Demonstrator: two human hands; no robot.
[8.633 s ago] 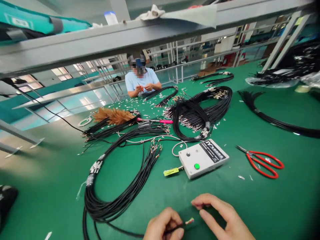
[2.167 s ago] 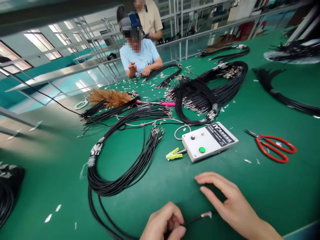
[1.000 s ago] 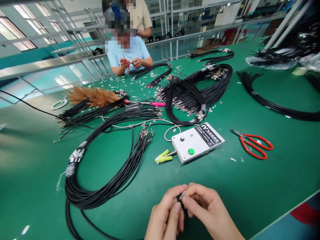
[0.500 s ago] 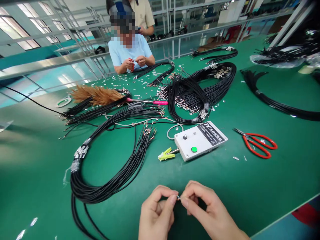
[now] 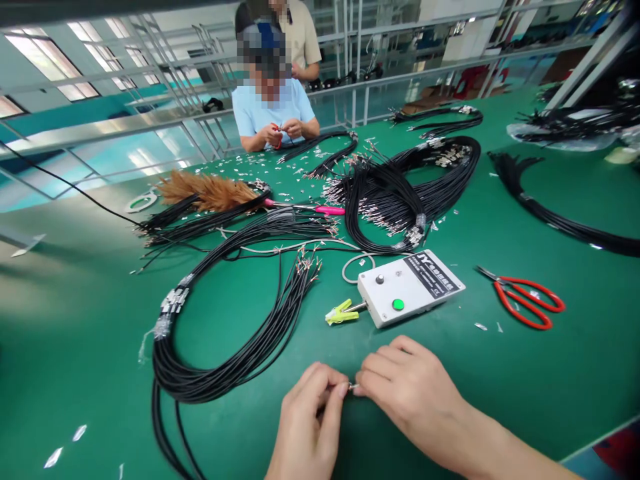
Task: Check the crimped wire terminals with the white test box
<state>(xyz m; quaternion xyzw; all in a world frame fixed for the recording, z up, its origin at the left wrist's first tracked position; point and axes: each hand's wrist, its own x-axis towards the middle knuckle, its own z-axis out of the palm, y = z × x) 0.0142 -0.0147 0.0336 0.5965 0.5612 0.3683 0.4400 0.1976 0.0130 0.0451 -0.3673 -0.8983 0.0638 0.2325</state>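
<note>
In the head view my left hand (image 5: 310, 417) is closed, thumb and forefinger pinching a short bit of thin wires (image 5: 351, 387). My right hand (image 5: 413, 393) is turned knuckles up, its fingertips closed on the same wires from the other side. Only a tiny length shows between the two hands; the rest is covered by my fingers. Just beyond them lies a light grey box (image 5: 390, 313) with a black label, a knob and a green button. A yellow clip (image 5: 343, 312) sits on its shaft. To the left curves a bundle of black cables (image 5: 200, 383) with stripped ends.
Red-handled scissors (image 5: 530, 301) lie on the right of the green table (image 5: 280, 440). Further back are more black cable bundles (image 5: 450, 180), a brown brush (image 5: 207, 190) with a pink handle, and foil scraps. Across the table a person (image 5: 273, 110) holds a red-handled tool; another stands behind.
My right hand has rolled over from thumb side up to knuckles up, still at the wires. My left hand stays pinched. The view has shifted slightly, so the table things appear lower and further right.
</note>
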